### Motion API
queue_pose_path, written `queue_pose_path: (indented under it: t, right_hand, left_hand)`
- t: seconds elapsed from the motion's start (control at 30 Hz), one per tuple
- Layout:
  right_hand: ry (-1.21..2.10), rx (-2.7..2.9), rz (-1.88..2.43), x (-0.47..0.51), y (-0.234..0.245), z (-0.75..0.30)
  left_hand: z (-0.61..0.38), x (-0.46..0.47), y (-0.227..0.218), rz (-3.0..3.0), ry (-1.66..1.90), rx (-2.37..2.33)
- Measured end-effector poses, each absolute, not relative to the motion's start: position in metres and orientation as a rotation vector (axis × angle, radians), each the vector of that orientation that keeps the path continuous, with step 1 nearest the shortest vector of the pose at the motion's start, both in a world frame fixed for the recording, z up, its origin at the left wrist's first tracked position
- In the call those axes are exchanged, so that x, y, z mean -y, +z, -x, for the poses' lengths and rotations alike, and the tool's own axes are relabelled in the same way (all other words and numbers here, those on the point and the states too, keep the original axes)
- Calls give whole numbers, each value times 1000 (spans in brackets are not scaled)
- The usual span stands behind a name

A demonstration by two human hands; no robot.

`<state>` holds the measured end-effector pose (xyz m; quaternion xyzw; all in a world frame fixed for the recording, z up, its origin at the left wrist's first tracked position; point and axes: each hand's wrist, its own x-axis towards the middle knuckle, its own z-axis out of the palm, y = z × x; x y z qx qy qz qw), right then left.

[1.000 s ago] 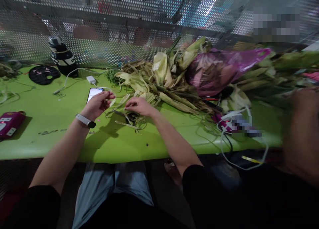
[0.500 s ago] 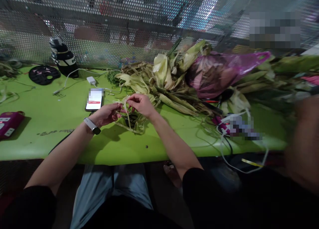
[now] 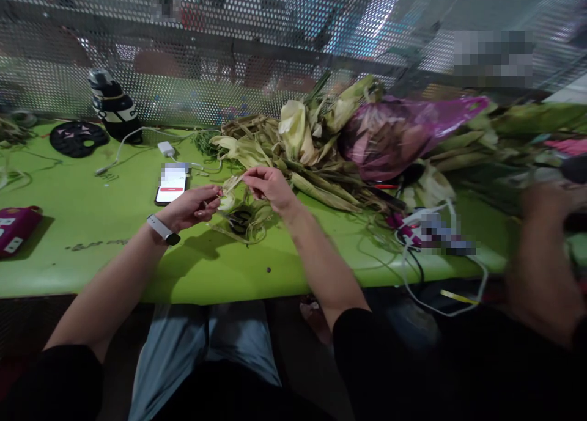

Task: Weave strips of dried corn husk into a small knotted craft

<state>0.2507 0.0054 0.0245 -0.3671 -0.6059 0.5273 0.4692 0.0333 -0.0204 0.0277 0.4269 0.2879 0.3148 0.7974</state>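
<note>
A pale strip of corn husk (image 3: 232, 184) stretches between my two hands, just above the green table. My left hand (image 3: 192, 206), with a watch on its wrist, pinches one end. The other end is between the thumb and forefinger of my right hand (image 3: 268, 187). Below them on the table lie dark scissor handles (image 3: 240, 218), partly covered by thin husk strips (image 3: 254, 230). A large heap of corn husks (image 3: 293, 134), some pale and some dried brown, rises just beyond my right hand.
A lit phone (image 3: 172, 186) lies left of my hands, near a white adapter (image 3: 166, 150) and cable. Further back stand a black bottle (image 3: 114, 106) and a black fan-shaped item (image 3: 77, 139). A pink plastic bag (image 3: 385, 137) rests on the husks. A co-worker's arm (image 3: 545, 250) is at right.
My hands have drawn slightly apart, and the husk strip between them now lies more level. The co-worker's arm at right has shifted, showing more of the forearm.
</note>
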Motion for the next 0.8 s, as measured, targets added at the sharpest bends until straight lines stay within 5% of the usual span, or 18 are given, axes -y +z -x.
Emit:
queue_pose_path:
  t: [0.23,0.5,0.8]
  right_hand:
    - [1576,1464,829,1,41,-270]
    - [1633,1169,673,-6,40,-273]
    - [1443,1185,738,-5,24,-248]
  left_hand:
    - [-30,16,29,-1042,859,-803]
    - [-27,19,22,-1253,667,-772]
    - [-37,32,30,-1233,480,-736]
